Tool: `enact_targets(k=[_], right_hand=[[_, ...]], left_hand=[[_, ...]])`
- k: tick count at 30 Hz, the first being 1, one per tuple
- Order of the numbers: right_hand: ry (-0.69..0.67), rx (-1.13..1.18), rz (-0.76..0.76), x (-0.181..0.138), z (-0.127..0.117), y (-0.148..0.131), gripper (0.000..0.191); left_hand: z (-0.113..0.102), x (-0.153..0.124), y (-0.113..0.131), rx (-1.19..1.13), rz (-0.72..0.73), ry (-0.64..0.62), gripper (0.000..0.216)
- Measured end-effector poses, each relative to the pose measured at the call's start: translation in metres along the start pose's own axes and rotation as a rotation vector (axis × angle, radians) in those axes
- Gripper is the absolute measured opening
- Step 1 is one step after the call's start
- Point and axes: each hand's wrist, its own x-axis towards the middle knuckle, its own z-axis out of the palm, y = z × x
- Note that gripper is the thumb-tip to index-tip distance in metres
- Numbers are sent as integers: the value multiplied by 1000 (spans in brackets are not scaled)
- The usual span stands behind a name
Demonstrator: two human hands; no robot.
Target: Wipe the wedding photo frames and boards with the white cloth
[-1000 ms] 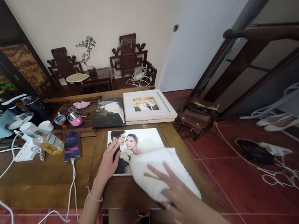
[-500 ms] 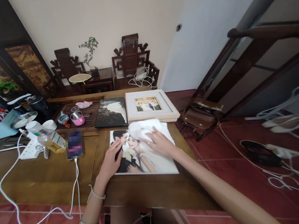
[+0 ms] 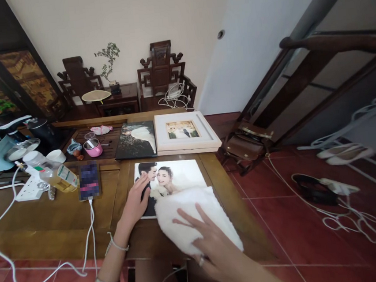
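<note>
A large unframed photo print [image 3: 178,175] lies flat at the near edge of the wooden table [image 3: 49,216]. My left hand [image 3: 134,204] rests flat on the print's left edge, fingers stretched out. My right hand [image 3: 208,239] presses down with spread fingers on a white cloth [image 3: 188,216]. The cloth covers the print's near right part and hangs over the table edge.
A white framed photo [image 3: 185,132] and a dark photo print [image 3: 136,140] lie behind. A phone [image 3: 88,181] on a white cable, a bottle [image 3: 56,176], a power strip [image 3: 31,189] and a pink pot [image 3: 94,149] sit left. A stool [image 3: 246,146] and cables occupy the red tiled floor.
My right hand has dragged the white cloth from the print's far edge back toward me, to the near right corner. My left hand has stayed on the left edge.
</note>
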Motion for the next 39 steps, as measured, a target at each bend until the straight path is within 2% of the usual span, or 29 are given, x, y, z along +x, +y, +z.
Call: enact_targets(k=[3, 6, 9, 13, 16, 18, 22, 28, 31, 35, 39], right_hand=[[-20, 36, -5, -1, -1, -2, 19], [49, 20, 27, 16, -1, 15, 16], [93, -18, 107, 45, -4, 40, 16], [71, -35, 138, 95, -14, 70, 23], [76, -63, 188, 126, -20, 85, 25], [83, -78, 225, 135, -19, 88, 27], [63, -91, 188, 118, -10, 76, 27], [80, -46, 53, 34, 9, 18, 18], [51, -32, 4, 7, 14, -1, 19], [52, -27, -5, 4, 12, 1, 19], [96, -61, 128, 28, 2, 29, 18]], left_hand=[[0, 0, 0, 8, 5, -8, 42], [0, 1, 1, 9, 7, -14, 41], [0, 1, 0, 5, 17, -14, 41], [1, 1, -2, 3, 30, -14, 42], [1, 0, -4, -2, 33, -14, 41], [2, 0, -4, -5, 36, -12, 41], [2, 0, -4, -3, 33, -1, 41], [1, 1, -1, 10, 10, -9, 41], [0, 1, 0, 12, 3, -10, 41], [0, 1, 0, -4, 18, -11, 41], [0, 0, -3, -14, 27, -11, 40]])
